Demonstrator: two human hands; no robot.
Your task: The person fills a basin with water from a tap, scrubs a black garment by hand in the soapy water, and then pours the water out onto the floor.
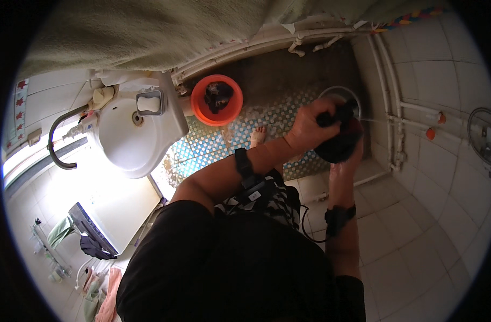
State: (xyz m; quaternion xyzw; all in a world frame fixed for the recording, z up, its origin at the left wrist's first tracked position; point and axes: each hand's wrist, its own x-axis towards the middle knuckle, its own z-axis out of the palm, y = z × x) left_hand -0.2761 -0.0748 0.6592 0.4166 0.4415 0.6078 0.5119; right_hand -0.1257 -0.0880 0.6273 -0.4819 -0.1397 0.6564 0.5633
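A bunched dark cloth point(337, 147), perhaps a garment, is held up before me at the right. My left hand point(316, 120) grips its upper part, fingers curled around a twisted fold. On the far right side, my right hand point(352, 153) holds the same cloth from beside and below; most of its fingers are hidden. Behind and under the cloth shows the rim of a round basin or bucket point(324, 91), its inside largely covered. An orange plastic bucket point(197, 114) stands left of my hands, with a dark printed garment point(218, 96) inside.
A white washbasin point(120, 149) carries a soap dish point(161, 98) with white soap point(148, 104). A white washing machine point(124, 209) stands at the lower left. Pipes point(384, 92) run along the right wall. Overhead hangs a greenish towel point(149, 32). Mosaic tiles point(213, 141) cover the floor.
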